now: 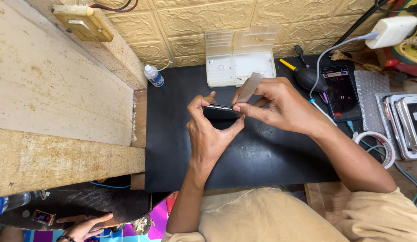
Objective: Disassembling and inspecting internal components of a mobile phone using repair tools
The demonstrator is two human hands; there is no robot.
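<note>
Left hand (208, 134) clamped on dark phone (221, 111) held edge-up over black mat (271, 157); right hand (275, 105) pinching thin metal blade (249, 87) at phone edge; phone appears closed, prying barely begun

A black mat (244, 161) covered the middle of a wooden bench (139, 121). On the mat, near its back edge, stood an open clear plastic case (240, 60), with a small white bottle (154, 76) to its left and a black air blower (307, 78) to its right. Beside the blower lay a lit phone (342, 92) with a cable plugged in. Off the mat's right edge, the bench carried a sheet of bubble wrap (369, 92), a stack of phones (408, 125) and a roll of white tape (378, 145).
</note>
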